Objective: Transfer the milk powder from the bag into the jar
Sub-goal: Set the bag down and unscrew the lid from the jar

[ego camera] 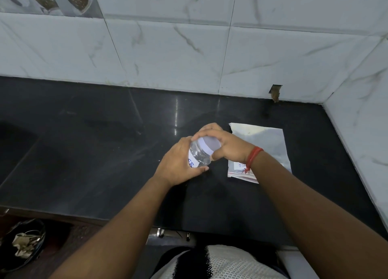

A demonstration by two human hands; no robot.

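A clear plastic jar [200, 155] with a white label stands on the black counter [94, 153], near its middle. My left hand [178, 163] wraps around the jar's body from the left. My right hand [226, 144] grips the white lid [209, 143] on top of the jar; a red thread circles that wrist. The milk powder bag [262, 146], a flat clear zip pouch with a white label, lies on the counter just to the right of the jar, partly hidden under my right wrist.
White marble tiled walls [189, 48] close off the back and the right side of the counter. A small hole [275, 93] shows in the back wall's base. Below the counter's front edge at the left sits a dark bin [23, 243] with crumpled waste.
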